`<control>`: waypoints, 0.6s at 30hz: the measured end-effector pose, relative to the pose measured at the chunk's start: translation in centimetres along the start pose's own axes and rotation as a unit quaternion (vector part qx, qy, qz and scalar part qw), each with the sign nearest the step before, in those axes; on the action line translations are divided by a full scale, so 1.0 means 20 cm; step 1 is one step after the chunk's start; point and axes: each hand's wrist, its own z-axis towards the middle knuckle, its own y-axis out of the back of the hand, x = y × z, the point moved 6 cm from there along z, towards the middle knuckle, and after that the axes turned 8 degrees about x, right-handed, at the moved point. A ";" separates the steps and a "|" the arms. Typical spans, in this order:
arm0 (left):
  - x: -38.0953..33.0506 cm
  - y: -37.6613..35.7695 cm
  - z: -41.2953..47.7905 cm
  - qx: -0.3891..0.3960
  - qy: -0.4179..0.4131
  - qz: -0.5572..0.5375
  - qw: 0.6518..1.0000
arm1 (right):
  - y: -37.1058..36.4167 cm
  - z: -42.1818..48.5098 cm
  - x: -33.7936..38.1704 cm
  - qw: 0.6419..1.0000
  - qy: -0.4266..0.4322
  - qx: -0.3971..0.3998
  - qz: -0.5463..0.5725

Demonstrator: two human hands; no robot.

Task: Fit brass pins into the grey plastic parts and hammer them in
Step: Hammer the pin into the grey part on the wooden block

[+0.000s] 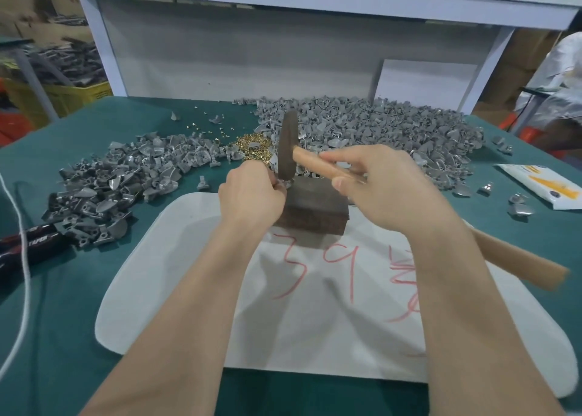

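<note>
My right hand (382, 189) grips the wooden handle of a hammer (288, 145). Its dark head stands upright with the lower face down on a grey plastic part (285, 183). My left hand (252, 195) pinches that part against the far left corner of a dark metal block (310, 209). A small heap of brass pins (252, 148) lies just behind my left hand. A big pile of grey plastic parts (378, 132) spreads at the back right, and a darker pile of such parts (119, 179) lies on the left.
The block stands on a white sheet (315, 305) with red writing, over a green table cover (63, 337). Black-handled pliers (28, 242) and a white cord (19, 258) lie at the left edge. A white packet (541, 185) lies at the right. A person in white sits far right.
</note>
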 end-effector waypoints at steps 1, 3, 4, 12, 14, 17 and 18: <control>0.00 0.00 0.00 -0.001 -0.003 0.003 1.000 | 0.01 0.00 0.00 1.000 0.000 -0.025 0.007; 0.00 0.00 0.00 -0.006 -0.007 0.005 1.000 | 0.06 -0.01 -0.01 0.996 0.005 -0.085 0.022; 0.00 0.00 0.01 -0.008 -0.010 0.006 1.000 | 0.07 -0.01 -0.01 0.995 0.009 -0.096 0.027; 0.00 0.00 0.01 -0.005 -0.002 0.000 1.000 | 0.00 0.03 -0.04 1.000 0.004 -0.025 0.019; 0.00 0.00 0.01 -0.005 -0.003 -0.002 1.000 | 0.02 0.06 -0.07 0.995 -0.003 -0.075 0.066; 0.01 0.01 0.01 -0.012 -0.001 -0.021 1.000 | 0.00 0.09 -0.12 0.988 -0.027 -0.098 0.117; 0.01 0.02 0.01 -0.014 0.001 -0.032 0.999 | -0.03 0.11 -0.14 0.988 -0.042 -0.072 0.132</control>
